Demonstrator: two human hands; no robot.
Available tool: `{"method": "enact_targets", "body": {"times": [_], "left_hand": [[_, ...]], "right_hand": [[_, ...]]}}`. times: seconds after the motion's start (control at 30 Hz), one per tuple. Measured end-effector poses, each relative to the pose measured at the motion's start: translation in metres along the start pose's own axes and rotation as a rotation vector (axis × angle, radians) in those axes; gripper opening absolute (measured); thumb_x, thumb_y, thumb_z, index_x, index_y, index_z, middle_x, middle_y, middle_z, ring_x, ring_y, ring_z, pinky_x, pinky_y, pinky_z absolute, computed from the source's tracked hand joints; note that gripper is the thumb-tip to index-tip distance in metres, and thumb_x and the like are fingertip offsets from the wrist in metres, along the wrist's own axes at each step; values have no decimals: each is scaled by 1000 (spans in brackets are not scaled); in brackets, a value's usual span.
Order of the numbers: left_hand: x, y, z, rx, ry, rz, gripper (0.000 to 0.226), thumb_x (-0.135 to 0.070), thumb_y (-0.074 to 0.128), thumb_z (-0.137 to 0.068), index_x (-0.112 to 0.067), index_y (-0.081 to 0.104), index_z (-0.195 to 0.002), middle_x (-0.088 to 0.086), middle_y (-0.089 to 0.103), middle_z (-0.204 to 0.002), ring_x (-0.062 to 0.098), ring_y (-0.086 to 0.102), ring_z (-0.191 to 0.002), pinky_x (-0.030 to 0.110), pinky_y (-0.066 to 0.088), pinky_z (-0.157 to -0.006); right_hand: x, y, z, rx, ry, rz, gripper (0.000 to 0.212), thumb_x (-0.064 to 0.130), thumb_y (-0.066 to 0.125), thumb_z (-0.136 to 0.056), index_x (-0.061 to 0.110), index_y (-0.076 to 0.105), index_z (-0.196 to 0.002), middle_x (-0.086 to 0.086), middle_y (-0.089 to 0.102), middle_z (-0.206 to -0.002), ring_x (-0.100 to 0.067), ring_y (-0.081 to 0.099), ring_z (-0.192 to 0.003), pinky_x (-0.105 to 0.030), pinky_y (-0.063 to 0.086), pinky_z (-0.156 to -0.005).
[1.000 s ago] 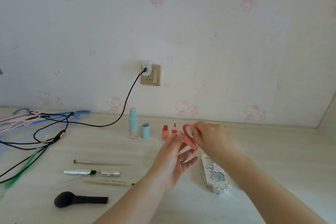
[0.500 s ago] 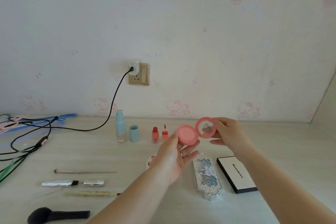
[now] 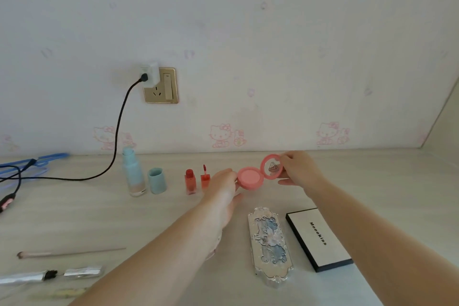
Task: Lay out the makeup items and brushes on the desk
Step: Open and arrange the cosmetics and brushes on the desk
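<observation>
An opened pink blush compact (image 3: 249, 177) is held low over the far part of the desk (image 3: 74, 216). My left hand (image 3: 224, 194) grips its base from the left. My right hand (image 3: 299, 169) pinches the raised mirror lid (image 3: 272, 166). Left of it stand a red lip-gloss bottle (image 3: 190, 181) with its wand cap (image 3: 205, 177), a pale blue bottle (image 3: 134, 175) and its cap (image 3: 157, 180). An ornate silver palette (image 3: 270, 246) and a white black-edged palette (image 3: 318, 238) lie nearer me. A thin brush (image 3: 69, 252) and an opened silver mascara (image 3: 49, 274) lie at the left.
A black charger cable (image 3: 116, 146) runs from the wall socket (image 3: 161, 85) down across the desk's left side, beside blue hangers (image 3: 47, 158). The wall stands close behind the row of bottles. A side wall closes the desk at the far right.
The compact has been opened from shut, then carried forward and lowered toward the desk right of the lip gloss. The view has shifted right and down, and the black powder brush left the frame.
</observation>
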State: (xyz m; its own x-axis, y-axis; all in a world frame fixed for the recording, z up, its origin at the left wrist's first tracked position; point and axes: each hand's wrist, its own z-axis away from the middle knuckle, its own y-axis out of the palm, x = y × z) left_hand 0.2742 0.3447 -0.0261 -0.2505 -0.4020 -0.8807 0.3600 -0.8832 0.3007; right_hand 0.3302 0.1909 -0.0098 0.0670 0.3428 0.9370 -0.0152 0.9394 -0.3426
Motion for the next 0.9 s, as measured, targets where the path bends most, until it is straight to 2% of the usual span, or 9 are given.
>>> {"method": "enact_targets", "body": {"times": [0.1,0.23,0.37,0.47,0.57,0.63,0.73,0.8,0.9], "left_hand": [[5,-3,-11,-11,-23,-86,27,-3,38,-90,-19,47,-69,2,43,-76,17,42,-73,27,37,-68],[4,-3,-19,-69,-30,-160,12,-6,44,-92,-13,52,-87,2,49,-84,14,48,-76,24,40,-62],[7,-5,-21,-58,-56,-144,17,-12,51,-89,-15,56,-104,6,56,-117,17,51,-102,28,48,-64],[7,-5,-22,-55,-60,-161,17,-14,53,-86,-16,57,-103,6,56,-121,18,51,-104,29,48,-61],[8,-4,-21,-39,-42,-193,28,-17,55,-85,-13,58,-113,7,55,-118,17,51,-99,30,50,-70],[8,-6,-20,-23,-36,-192,33,-17,56,-86,-13,57,-118,6,53,-121,17,50,-102,29,49,-69],[2,-11,-13,2,12,-174,16,-15,54,-89,-16,56,-105,5,50,-121,17,49,-110,29,50,-70],[-5,-21,-4,48,111,-253,14,-15,54,-90,-22,55,-102,3,54,-122,16,52,-113,31,51,-80],[-17,-46,13,143,281,-492,20,-20,51,-92,-29,56,-109,-2,62,-120,12,56,-113,33,49,-94]], "right_hand": [[-8,6,-9,17,23,25,18,13,48,-90,11,64,-82,-11,72,-86,-19,69,-69,-33,59,-66],[-15,15,-15,24,55,31,20,14,49,-90,2,65,-93,-12,71,-87,-20,69,-67,-34,60,-66],[-18,18,-19,30,70,25,21,17,51,-89,2,65,-93,-13,70,-86,-21,69,-67,-34,60,-65],[-20,18,-18,44,98,0,16,16,51,-89,7,63,-86,-13,69,-84,-21,68,-66,-37,59,-68],[-22,18,-17,49,121,-17,17,15,50,-90,7,64,-88,-15,71,-90,-22,67,-67,-37,58,-70],[-21,16,-16,65,127,-21,19,18,49,-92,8,65,-91,-13,70,-91,-20,67,-69,-34,57,-69],[-18,9,-12,68,104,-9,19,25,49,-95,13,63,-94,-8,67,-91,-17,66,-77,-33,55,-71],[-14,2,-9,9,28,62,21,28,51,-94,13,63,-105,-5,65,-97,-19,63,-87,-36,54,-78],[-4,-6,4,-100,-182,265,25,28,54,-92,20,61,-116,2,62,-96,-16,55,-79,-30,44,-77]]}}
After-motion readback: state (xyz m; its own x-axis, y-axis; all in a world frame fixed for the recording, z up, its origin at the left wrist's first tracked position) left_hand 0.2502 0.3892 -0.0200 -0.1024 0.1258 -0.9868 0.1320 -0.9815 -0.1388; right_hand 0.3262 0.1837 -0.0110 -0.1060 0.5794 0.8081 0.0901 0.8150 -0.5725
